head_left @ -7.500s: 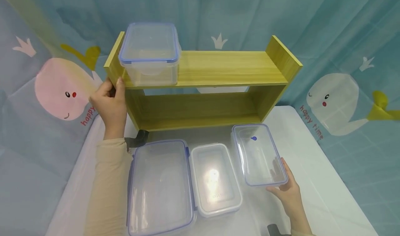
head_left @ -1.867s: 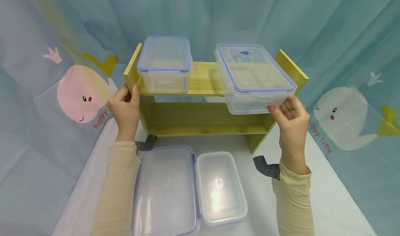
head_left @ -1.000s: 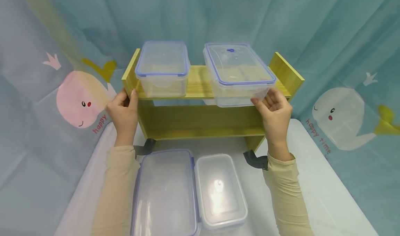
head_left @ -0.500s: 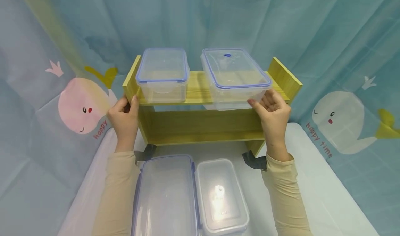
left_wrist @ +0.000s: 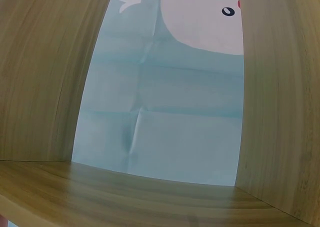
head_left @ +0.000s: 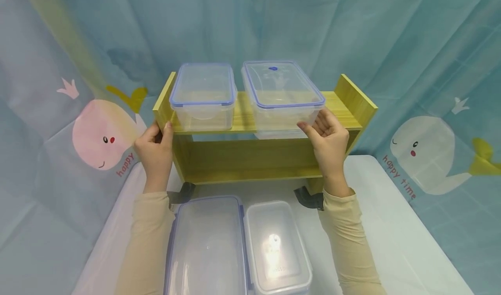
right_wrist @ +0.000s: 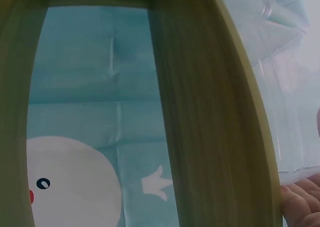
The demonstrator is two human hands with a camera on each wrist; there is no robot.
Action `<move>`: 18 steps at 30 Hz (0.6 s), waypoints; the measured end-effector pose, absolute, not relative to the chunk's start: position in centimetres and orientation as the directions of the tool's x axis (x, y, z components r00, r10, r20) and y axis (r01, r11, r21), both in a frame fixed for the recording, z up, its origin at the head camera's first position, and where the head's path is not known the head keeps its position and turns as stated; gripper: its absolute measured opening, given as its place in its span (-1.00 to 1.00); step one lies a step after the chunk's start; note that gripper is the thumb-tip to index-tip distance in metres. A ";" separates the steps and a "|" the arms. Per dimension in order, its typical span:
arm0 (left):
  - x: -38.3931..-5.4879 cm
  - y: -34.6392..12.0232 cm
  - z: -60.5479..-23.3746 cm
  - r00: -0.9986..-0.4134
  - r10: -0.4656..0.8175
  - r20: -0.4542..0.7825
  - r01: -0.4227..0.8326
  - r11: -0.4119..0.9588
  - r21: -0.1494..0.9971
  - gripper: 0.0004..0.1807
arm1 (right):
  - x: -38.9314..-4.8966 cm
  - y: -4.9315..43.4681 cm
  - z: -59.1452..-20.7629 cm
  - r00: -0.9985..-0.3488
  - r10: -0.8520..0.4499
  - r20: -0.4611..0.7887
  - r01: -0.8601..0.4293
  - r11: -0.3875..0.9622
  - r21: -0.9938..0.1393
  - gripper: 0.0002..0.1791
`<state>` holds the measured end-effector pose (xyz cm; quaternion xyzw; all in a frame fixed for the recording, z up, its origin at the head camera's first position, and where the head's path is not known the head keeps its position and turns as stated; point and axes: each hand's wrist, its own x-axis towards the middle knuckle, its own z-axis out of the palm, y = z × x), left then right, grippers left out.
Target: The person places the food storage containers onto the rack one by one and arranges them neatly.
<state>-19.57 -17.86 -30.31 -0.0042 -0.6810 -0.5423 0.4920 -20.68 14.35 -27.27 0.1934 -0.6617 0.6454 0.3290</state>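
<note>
On the left, my left hand (head_left: 155,151) grips the lower side panel of a two-tier wooden shelf (head_left: 254,154). My right hand (head_left: 328,140) holds a clear food container (head_left: 283,86) with a blue-rimmed lid by its front right corner, thumb in front. That container is at the upper tier, its base dipping past the front edge; whether it touches the board I cannot tell. Left of it, a similar food container (head_left: 203,95) stands on the same tier. In the right wrist view, fingers (right_wrist: 299,202) lie under the held container (right_wrist: 290,97) beside the board.
Two lidded containers lie on the white table (head_left: 395,234) before the shelf: a large blue-rimmed one (head_left: 207,247) and a smaller white-rimmed one (head_left: 278,247). A printed curtain (head_left: 297,25) hangs behind. The shelf's upper right end panel (head_left: 356,99) sticks up.
The right hand has lifted the container from the table's right side to the upper tier, then shifted it leftward toward the other container. The left hand keeps its hold on the shelf.
</note>
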 end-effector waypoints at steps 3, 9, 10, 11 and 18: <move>-19.4 -17.6 -30.2 -0.520 -0.535 0.666 0.526 0.413 0.743 -0.74 | -20.8 14.3 -27.2 -0.703 0.164 0.692 -0.683 0.115 -0.721 -0.43; -19.5 -17.8 -30.3 -0.512 -0.533 0.673 0.525 0.426 0.737 -0.73 | -21.0 13.7 -26.8 -0.716 0.151 0.682 -0.665 0.151 -0.731 -0.43; -19.5 -17.8 -30.4 -0.508 -0.528 0.681 0.531 0.431 0.730 -0.72 | -21.1 13.7 -26.8 -0.719 0.150 0.679 -0.661 0.156 -0.734 -0.43; -19.6 -17.8 -30.4 -0.506 -0.524 0.686 0.535 0.433 0.725 -0.73 | -21.1 13.6 -26.8 -0.720 0.149 0.678 -0.659 0.160 -0.735 -0.43; -19.5 -17.6 -30.3 -0.514 -0.539 0.667 0.522 0.420 0.742 -0.73 | -21.1 13.3 -26.5 -0.733 0.156 0.662 -0.636 0.188 -0.748 -0.43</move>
